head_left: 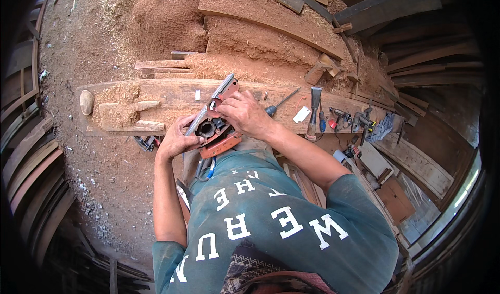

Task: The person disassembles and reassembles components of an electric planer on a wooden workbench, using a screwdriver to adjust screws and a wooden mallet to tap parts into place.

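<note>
An orange and black electric hand planer (pixel 221 147) is held over the near edge of a long wooden bench, tilted so its long metal sole faces up and left. My left hand (pixel 178 139) grips its lower left end, thumb on the metal edge beside a round dark opening. My right hand (pixel 244 113) is closed at the planer's upper part, fingertips pressed near the blade area; any small part pinched there is hidden. On the bench, right of my right hand, lies a screwdriver (pixel 271 110) with a dark handle. Farther right is a wide chisel (pixel 314 113).
The wooden bench (pixel 177 93) bears wood offcuts (pixel 148 126) and sawdust at its left end. A white paper piece (pixel 301 114) and several power tools (pixel 341 118) with cords lie at the right. Beyond, a sawdust heap (pixel 172 18) surrounds long planks (pixel 271 21).
</note>
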`<action>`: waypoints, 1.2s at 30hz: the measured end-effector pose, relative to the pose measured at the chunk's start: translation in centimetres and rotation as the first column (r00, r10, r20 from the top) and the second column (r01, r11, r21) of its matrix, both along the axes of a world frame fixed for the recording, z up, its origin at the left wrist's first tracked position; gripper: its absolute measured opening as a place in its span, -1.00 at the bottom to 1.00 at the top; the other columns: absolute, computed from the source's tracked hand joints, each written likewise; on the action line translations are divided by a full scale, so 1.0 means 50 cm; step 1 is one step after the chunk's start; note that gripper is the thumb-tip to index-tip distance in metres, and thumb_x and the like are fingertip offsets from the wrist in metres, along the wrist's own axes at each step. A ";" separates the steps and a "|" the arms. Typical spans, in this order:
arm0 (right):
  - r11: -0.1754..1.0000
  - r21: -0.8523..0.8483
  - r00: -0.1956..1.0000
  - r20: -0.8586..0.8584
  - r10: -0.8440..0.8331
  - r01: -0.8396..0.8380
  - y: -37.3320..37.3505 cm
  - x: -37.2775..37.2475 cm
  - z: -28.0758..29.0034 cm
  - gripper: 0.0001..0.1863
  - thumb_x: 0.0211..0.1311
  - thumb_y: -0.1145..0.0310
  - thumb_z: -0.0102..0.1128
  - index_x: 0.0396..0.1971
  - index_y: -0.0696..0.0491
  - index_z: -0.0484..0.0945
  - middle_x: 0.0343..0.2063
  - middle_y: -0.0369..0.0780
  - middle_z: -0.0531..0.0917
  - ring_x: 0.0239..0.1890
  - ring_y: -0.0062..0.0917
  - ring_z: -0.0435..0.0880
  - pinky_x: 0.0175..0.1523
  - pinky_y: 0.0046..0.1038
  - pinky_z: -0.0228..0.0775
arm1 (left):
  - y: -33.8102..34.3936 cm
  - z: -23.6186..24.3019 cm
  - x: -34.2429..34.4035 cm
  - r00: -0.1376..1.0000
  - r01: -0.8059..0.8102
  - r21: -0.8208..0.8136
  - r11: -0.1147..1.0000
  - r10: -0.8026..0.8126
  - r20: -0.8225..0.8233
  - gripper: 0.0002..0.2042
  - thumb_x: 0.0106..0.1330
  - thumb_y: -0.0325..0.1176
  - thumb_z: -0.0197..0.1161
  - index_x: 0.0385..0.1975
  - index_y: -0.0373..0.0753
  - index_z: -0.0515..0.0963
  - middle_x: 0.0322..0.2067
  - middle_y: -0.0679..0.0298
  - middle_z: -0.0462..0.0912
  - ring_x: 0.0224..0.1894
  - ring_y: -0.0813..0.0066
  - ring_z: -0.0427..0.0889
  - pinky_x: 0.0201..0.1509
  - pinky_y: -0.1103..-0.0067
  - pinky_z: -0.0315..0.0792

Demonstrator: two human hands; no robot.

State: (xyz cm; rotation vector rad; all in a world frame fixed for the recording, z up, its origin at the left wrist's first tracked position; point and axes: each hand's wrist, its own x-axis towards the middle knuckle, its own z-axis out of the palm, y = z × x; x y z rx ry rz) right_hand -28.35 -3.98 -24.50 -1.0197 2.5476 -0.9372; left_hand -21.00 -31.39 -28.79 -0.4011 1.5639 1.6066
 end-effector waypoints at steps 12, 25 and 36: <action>1.000 0.010 1.000 -0.026 0.007 -0.007 -0.006 0.015 -0.011 -0.86 0.32 0.37 0.29 -0.18 0.04 0.70 -0.22 -0.25 0.71 -0.03 -0.40 0.64 0.04 -0.28 0.33 | 0.005 0.019 -0.013 0.993 -0.026 0.042 0.999 0.021 0.116 -0.18 -0.09 -0.43 0.63 0.35 -0.28 0.55 0.20 0.14 0.52 0.29 0.26 0.56 0.45 0.40 0.41; 1.000 -0.001 0.999 -0.038 -0.005 0.004 0.003 -0.001 0.003 -0.82 0.29 0.39 0.29 -0.13 0.03 0.68 -0.18 -0.25 0.72 -0.01 -0.39 0.65 0.08 -0.27 0.33 | 0.002 -0.001 0.003 0.999 -0.024 0.020 0.999 0.024 0.039 -0.20 -0.10 -0.37 0.66 0.30 -0.29 0.59 0.20 0.14 0.55 0.29 0.28 0.56 0.43 0.42 0.40; 0.997 0.049 0.998 -0.033 0.057 -0.056 0.004 0.005 -0.006 -0.80 0.29 0.38 0.25 -0.12 0.05 0.68 -0.15 -0.24 0.72 0.03 -0.40 0.64 0.10 -0.27 0.34 | -0.001 -0.013 0.011 1.000 -0.004 -0.015 1.000 0.003 -0.031 -0.20 -0.13 -0.29 0.69 0.27 -0.24 0.63 0.16 0.13 0.59 0.25 0.27 0.58 0.40 0.39 0.42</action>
